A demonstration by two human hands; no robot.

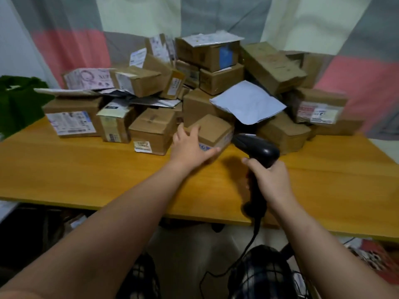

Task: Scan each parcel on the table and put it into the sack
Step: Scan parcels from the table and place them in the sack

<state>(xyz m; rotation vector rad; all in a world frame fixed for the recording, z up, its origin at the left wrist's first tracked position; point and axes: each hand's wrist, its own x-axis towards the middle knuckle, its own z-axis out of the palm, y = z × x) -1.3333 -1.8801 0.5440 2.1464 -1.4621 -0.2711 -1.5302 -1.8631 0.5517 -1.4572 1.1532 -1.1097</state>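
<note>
A small box (212, 131) at the pile's near edge is clasped by the left hand (190, 145), fingers spread; the scanner (257, 160) is gripped by the right hand (271, 180).

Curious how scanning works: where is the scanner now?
Head view, right of centre: the right hand grips the black scanner over the table, beside the small box the left hand holds.

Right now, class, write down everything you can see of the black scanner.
The scanner is black, glossy, plastic-looking and pistol-shaped. The right hand grips its handle, holding it above the table. Its broad head points left toward the small cardboard box held by the left hand. A black cable hangs from the handle's base below the table edge.
</note>
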